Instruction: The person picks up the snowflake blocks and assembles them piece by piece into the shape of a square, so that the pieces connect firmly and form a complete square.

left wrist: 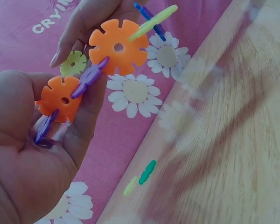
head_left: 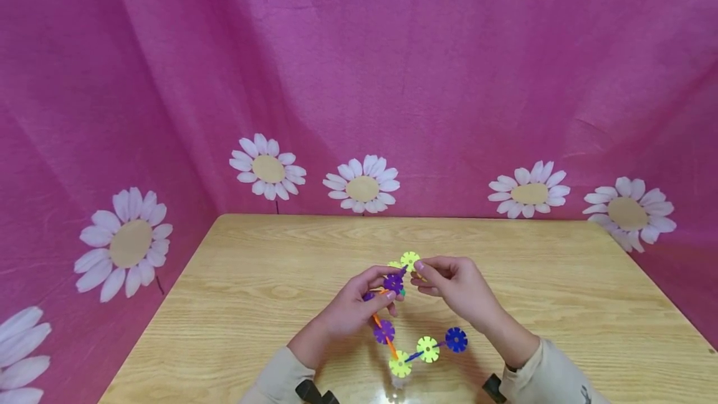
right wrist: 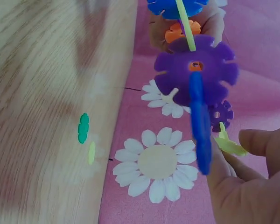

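A chain of notched plastic snowflake discs hangs between the hands. My left hand (head_left: 353, 304) holds its upper part, with a purple disc (head_left: 394, 283) between thumb and fingers; in the left wrist view, an orange disc (left wrist: 60, 99) lies against those fingers. My right hand (head_left: 462, 285) pinches a yellow-green disc (head_left: 410, 260) by its edge, next to the left fingertips. Below the left hand the chain runs down through a purple disc (head_left: 384, 332) and a yellow-green disc (head_left: 400, 365), then right to a blue end disc (head_left: 457, 340). The right wrist view shows a large purple disc (right wrist: 177, 70) up close.
A loose green disc (left wrist: 147, 172) and a yellow disc (left wrist: 130, 185) stand out on the wooden table (head_left: 252, 279) beyond the hands. Pink cloth (head_left: 421, 80) printed with white daisies hangs behind the table and along its sides.
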The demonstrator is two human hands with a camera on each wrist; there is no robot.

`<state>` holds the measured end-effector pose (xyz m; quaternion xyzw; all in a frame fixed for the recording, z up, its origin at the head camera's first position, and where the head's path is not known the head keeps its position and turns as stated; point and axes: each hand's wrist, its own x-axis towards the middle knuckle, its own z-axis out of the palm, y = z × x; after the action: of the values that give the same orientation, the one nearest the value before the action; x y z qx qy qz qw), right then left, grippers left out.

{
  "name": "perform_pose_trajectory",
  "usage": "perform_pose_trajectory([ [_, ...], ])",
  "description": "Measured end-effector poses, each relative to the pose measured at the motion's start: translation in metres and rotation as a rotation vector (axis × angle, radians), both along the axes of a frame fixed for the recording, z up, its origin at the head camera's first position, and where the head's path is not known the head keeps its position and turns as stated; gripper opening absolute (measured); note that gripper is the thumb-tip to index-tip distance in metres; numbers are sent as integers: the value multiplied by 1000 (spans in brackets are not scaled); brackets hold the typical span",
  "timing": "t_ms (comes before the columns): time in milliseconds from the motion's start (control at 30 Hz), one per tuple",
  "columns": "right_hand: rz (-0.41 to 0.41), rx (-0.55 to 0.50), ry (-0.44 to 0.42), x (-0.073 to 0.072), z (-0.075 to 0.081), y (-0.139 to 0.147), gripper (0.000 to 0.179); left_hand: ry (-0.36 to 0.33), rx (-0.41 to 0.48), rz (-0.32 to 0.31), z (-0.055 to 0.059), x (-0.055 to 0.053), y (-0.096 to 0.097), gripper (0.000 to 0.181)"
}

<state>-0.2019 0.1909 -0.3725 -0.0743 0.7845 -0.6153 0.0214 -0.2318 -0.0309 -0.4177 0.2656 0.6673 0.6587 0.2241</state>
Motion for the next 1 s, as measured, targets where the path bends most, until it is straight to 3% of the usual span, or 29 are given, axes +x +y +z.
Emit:
perform_pose_trajectory([
  [133, 30, 29, -5, -1, 1, 0, 43, 24, -14, 2, 0, 0, 0, 37],
  [233, 104, 90, 16, -2, 2, 3, 51, 38, -21, -11, -1, 0, 0, 36],
  [433, 229, 256, 165, -5, 1, 4, 52, 8, -38, -29, -1, -1, -2, 32],
  [567, 193, 493, 349, -6, -2, 1, 49, 32, -51, -65, 1, 0, -3, 34],
  [700, 165, 694, 528, -6, -3, -1, 59, 46, -62, -91, 1, -1, -3, 36],
  [800, 168, 757, 604, -5, -4, 0, 65, 41, -68, -91, 1, -1, -4, 36],
  [1000, 120, 769, 660, -7, -9, 1, 64, 27, -67, -100, 4, -1, -4, 36],
])
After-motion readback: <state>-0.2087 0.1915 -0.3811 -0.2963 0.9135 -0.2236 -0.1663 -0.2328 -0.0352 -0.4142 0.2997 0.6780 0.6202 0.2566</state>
